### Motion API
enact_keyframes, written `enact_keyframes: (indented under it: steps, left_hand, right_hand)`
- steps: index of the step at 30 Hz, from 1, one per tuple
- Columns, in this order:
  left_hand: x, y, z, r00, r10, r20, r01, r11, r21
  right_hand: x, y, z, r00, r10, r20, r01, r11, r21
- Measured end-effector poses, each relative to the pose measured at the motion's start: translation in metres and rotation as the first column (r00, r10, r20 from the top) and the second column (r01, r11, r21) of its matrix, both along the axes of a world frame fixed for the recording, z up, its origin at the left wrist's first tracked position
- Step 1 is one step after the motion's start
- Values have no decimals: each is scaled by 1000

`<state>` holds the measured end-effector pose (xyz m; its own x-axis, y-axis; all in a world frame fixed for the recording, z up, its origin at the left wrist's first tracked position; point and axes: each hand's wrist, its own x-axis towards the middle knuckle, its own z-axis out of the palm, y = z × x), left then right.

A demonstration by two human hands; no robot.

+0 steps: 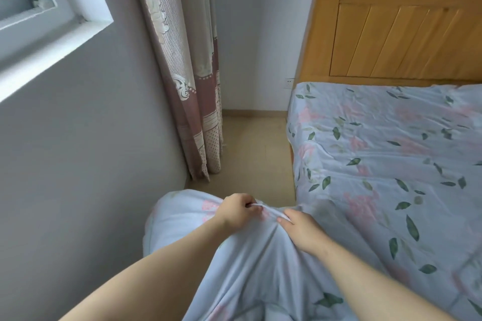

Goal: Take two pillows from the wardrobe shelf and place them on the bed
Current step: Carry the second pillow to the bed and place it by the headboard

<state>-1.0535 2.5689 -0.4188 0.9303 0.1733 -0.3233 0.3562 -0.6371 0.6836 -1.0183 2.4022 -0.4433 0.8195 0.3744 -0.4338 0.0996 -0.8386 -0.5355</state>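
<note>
A pale blue pillow (255, 263), printed with pink flowers and green leaves, is held upright close below the camera, between two bare forearms. Its top edge is gathered into a bunched fold. That fold is gripped from the left by the left hand (236, 210), whose fingers (247, 200) are curled tightly round the cloth. It is gripped from the right by the right hand (303, 230), whose thumb and fingers (290, 215) are closed in a pinch on it. The two hands are set just beside each other. The pillow is carried at the near left edge of the bed (430, 190), above a strip of pale floor (260, 154); whether it touches the mattress cannot be told. The bed is covered by a wrinkled sheet (365, 117) of matching print and backed by a wooden headboard (407, 34). A wall socket (289, 82) is seen beside the headboard. To the left, a patterned pink curtain (193, 86) is hung down to the floor against a grey wall (78, 164), under a white window frame (52, 21).
</note>
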Motion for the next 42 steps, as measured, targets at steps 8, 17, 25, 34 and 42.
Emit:
enact_keyframes:
  steps: [8, 17, 25, 34, 42]
  left_hand:
    - [139, 27, 0, 986, -163, -26, 164, 982, 90]
    - [345, 6, -5, 982, -190, 7, 188, 974, 127]
    - [500, -29, 7, 974, -222, 32, 216, 966, 139]
    - [672, -55, 4, 945, -320, 70, 315, 947, 68]
    - [812, -69, 2, 929, -370, 23, 370, 929, 21]
  right_hand:
    - [117, 24, 1, 990, -137, 10, 137, 990, 43]
    - [316, 1, -9, 992, -127, 16, 124, 984, 125]
    - [467, -33, 11, 989, -124, 81, 119, 991, 63]
    - [629, -60, 3, 975, -208, 81, 207, 978, 21]
    - [757, -74, 3, 954, -297, 47, 297, 955, 5]
